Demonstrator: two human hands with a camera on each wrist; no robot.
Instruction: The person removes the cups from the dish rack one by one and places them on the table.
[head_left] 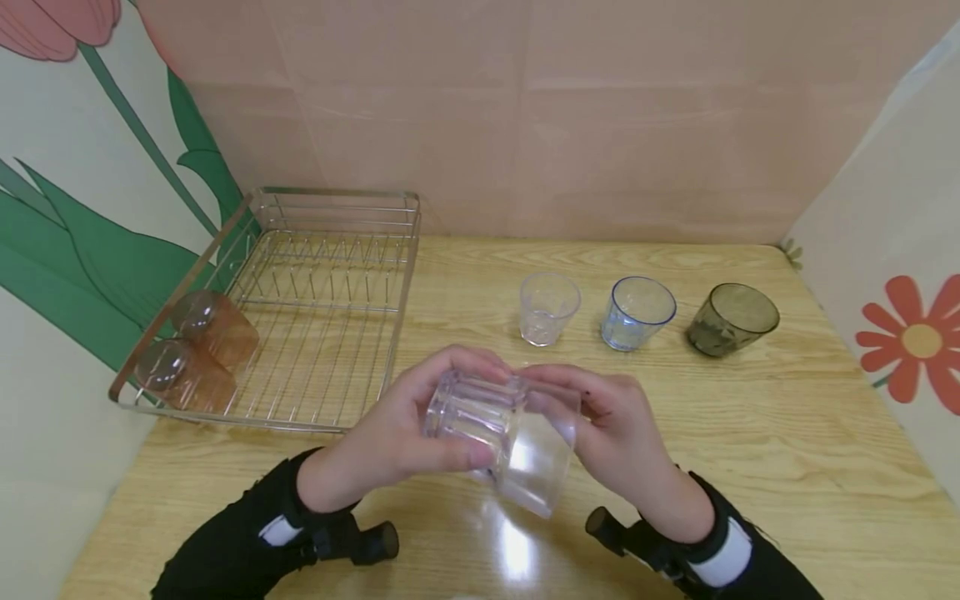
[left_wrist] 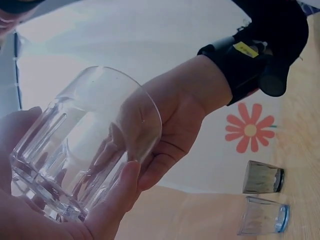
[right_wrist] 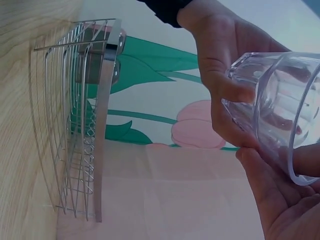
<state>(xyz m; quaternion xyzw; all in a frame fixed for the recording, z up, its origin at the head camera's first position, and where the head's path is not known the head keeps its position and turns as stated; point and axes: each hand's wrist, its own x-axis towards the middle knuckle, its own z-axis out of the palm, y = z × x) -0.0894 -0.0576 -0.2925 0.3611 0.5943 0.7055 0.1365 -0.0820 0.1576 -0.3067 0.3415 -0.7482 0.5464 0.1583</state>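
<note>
A clear glass [head_left: 536, 450] with a faceted lower part and a faint purple tint lies tilted on its side in the air, its mouth toward the right. Around its base curl the fingers and thumb of my left hand [head_left: 397, 421]. My right hand [head_left: 626, 425] pinches the rim, with a digit reaching inside the mouth, as the right wrist view shows. Behind the hands a small clear glass [head_left: 550, 308], a blue glass [head_left: 637, 312] and an olive-grey glass [head_left: 731, 321] stand upright in a row.
A wire dish rack [head_left: 408, 275] stands at the left of the wooden table [head_left: 810, 467]. Two amber glasses [head_left: 232, 333] sit bottom up in its near left corner. Flower-printed sheets [head_left: 847, 250] flank the table, and a pinkish backdrop [head_left: 525, 125] hangs behind.
</note>
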